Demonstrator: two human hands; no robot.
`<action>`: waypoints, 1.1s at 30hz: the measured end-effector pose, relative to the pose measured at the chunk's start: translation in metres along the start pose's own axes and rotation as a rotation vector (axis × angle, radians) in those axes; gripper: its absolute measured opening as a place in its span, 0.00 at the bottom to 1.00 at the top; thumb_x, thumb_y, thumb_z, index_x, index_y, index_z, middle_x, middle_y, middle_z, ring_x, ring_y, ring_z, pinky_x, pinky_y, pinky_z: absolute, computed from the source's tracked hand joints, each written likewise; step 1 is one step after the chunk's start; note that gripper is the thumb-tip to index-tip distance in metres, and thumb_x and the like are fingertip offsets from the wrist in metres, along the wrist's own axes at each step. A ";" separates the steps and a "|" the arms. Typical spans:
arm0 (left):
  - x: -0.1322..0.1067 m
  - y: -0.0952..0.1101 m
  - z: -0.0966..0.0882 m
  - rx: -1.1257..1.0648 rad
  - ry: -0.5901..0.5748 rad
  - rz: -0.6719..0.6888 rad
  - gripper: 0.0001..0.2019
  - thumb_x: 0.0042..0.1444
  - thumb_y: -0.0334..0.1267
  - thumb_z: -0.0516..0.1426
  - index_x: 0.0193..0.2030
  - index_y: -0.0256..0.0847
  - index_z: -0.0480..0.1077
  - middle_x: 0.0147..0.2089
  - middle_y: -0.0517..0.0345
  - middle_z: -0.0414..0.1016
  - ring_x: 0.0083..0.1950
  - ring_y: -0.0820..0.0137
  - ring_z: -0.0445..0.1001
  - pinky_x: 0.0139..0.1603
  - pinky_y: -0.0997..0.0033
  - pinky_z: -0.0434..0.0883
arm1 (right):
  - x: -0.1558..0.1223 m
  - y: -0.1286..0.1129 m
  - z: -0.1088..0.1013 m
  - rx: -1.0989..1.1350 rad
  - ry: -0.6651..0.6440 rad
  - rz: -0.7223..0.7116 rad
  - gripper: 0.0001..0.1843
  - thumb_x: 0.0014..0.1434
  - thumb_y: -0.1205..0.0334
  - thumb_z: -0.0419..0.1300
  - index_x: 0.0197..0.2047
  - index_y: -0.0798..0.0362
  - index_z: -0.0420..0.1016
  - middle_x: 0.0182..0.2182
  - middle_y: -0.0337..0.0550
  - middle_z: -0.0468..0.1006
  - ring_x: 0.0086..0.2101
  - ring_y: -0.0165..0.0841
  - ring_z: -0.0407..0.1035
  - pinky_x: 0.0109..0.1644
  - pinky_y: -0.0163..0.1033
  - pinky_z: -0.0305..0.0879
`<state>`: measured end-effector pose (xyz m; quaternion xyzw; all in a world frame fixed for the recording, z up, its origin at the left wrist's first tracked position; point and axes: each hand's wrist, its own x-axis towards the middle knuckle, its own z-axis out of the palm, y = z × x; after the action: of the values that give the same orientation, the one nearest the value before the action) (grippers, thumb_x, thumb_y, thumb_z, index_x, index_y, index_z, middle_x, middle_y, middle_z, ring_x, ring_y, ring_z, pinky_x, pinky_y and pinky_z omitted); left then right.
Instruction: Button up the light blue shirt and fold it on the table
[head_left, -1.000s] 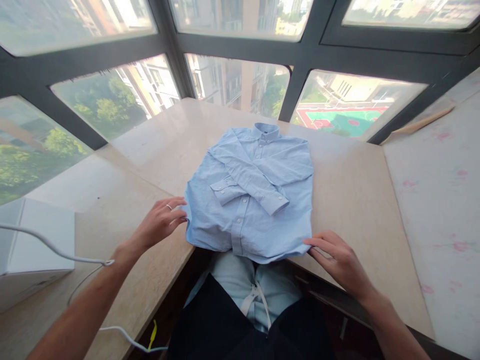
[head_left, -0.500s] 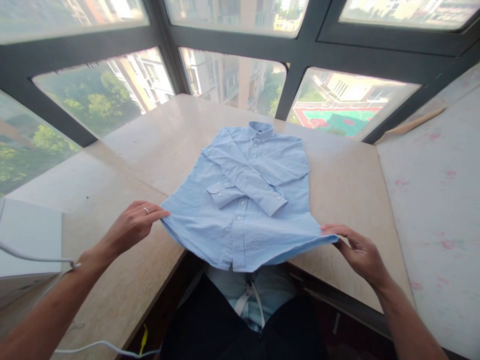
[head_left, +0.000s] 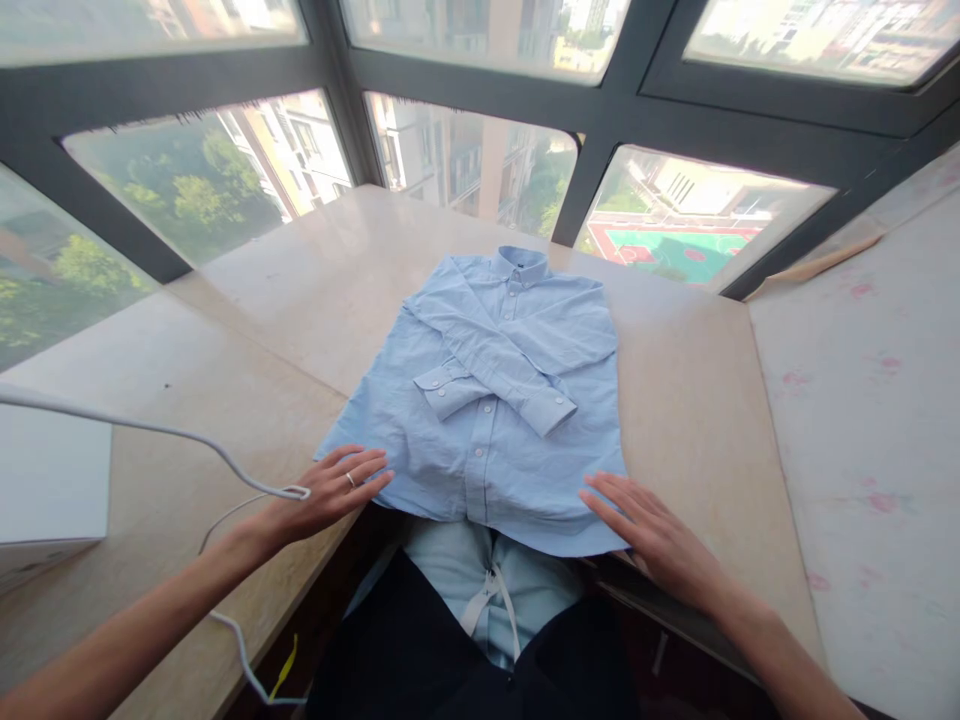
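A light blue button-up shirt (head_left: 420, 430) lies front side up, its collar toward the windows. Both sleeves are crossed over the chest, with the buttoned cuffs near the middle. The hem reaches over the near edge of the stone-look sill. My left hand (head_left: 341, 487), a ring on one finger, rests with fingers stretched out on the lower left corner of the shirt. On the lower right part, my right hand (head_left: 652, 525) lies with its fingers extended over the cloth. Neither hand grips the fabric.
A white cable (head_left: 225, 460) loops across my left wrist. At the far left stands a white box (head_left: 52, 480) on the sill (head_left: 697, 400). Dark window frames (head_left: 465, 95) border the back, and a flower-patterned wall (head_left: 862, 420) rises on the right.
Both hands have let go of the hem corners and moved inward onto the shirt. The stretched hem has dropped and lies flatter. The cable has shifted along my left arm toward the wrist.
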<state>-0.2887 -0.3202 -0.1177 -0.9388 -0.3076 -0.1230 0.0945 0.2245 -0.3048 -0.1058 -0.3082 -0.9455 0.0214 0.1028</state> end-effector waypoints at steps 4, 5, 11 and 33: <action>0.014 -0.003 0.004 -0.021 0.012 0.114 0.21 0.63 0.23 0.53 0.60 0.43 0.67 0.55 0.48 0.77 0.62 0.64 0.72 0.61 0.60 0.68 | 0.015 -0.003 0.001 -0.079 -0.027 -0.132 0.30 0.63 0.77 0.49 0.65 0.49 0.65 0.62 0.51 0.70 0.61 0.43 0.64 0.60 0.52 0.67; 0.019 -0.003 0.004 -0.020 0.023 0.133 0.20 0.63 0.23 0.53 0.59 0.42 0.68 0.53 0.48 0.78 0.60 0.64 0.73 0.60 0.61 0.69 | 0.020 -0.003 0.000 -0.076 -0.017 -0.162 0.26 0.64 0.76 0.50 0.62 0.50 0.69 0.58 0.52 0.74 0.58 0.43 0.67 0.59 0.52 0.68; 0.048 -0.002 -0.009 0.006 0.114 0.100 0.14 0.63 0.24 0.51 0.52 0.38 0.70 0.42 0.51 0.78 0.43 0.68 0.76 0.46 0.66 0.72 | 0.047 0.000 -0.023 0.079 0.024 -0.163 0.13 0.68 0.69 0.52 0.49 0.52 0.76 0.39 0.48 0.80 0.39 0.35 0.75 0.45 0.41 0.72; 0.105 -0.045 -0.044 -0.133 -0.601 -0.211 0.41 0.46 0.41 0.68 0.68 0.48 0.60 0.44 0.51 0.76 0.30 0.64 0.76 0.31 0.69 0.68 | 0.091 0.052 -0.057 0.405 -0.443 0.047 0.46 0.49 0.65 0.65 0.70 0.51 0.58 0.63 0.51 0.69 0.57 0.46 0.70 0.58 0.46 0.69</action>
<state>-0.2418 -0.2373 -0.0407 -0.9001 -0.4087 0.1307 -0.0753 0.1950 -0.2104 -0.0388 -0.2909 -0.9140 0.2788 -0.0468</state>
